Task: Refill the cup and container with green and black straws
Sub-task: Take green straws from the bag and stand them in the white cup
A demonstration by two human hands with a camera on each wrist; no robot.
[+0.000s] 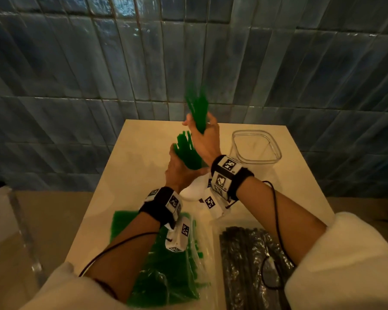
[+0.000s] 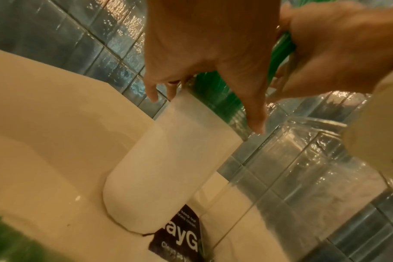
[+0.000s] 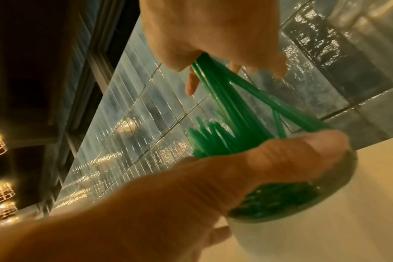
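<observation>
While our right hand lifts a bunch of green straws above the table, its fingers curl round the bunch near its lower end; the upper ends are blurred against the blue tiled wall. Our left hand sits just below and in front of it, fingers wrapped round a second clump of green straws that stands in the white cup. In the right wrist view we see our left thumb pressed across the cup's rim with the straw ends packed inside, while our right-hand fingers pinch a few loose straws that fan down toward the cup. We see in the left wrist view the cup standing upright on the table, touching or just beside the clear container.

That container stands to the right of our hands, near the table's far edge; we cannot tell whether anything is inside. Nearer us lie an opened bag of green straws on the left and a bag of black straws on the right, side by side. White sleeves cover our forearms, and each wrist wears a black band with marker cubes.
</observation>
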